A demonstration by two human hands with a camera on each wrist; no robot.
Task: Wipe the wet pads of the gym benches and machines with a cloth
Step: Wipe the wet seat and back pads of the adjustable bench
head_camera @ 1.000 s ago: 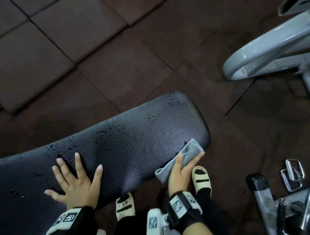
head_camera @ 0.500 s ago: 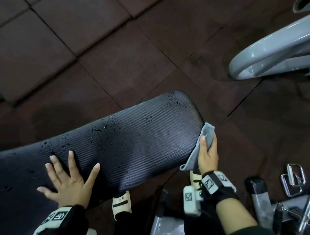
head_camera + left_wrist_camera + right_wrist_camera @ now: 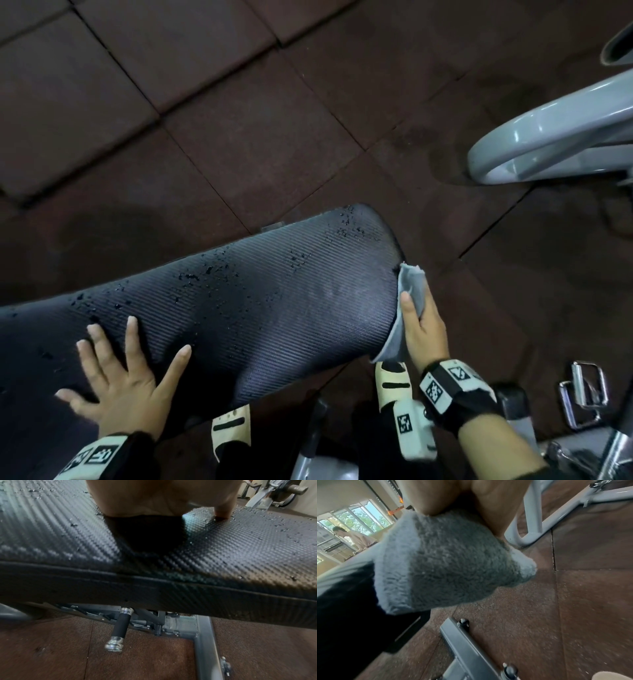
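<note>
Head view is showing me pressing the grey cloth (image 3: 411,291) against the end face of the bench pad (image 3: 274,308) with my right hand (image 3: 423,329), fingers laid along the cloth and the thumb pinching it from the near side. My left hand (image 3: 126,387) is lying spread and flat on the pad's top, gripping nothing, bracing it. To do this well, I am judging that the cloth needs carrying over the corner onto the top, where droplets (image 3: 349,226) are beading along the far edge. Compared with a second ago, the cloth is sitting further round the pad's end, having left the near edge.
</note>
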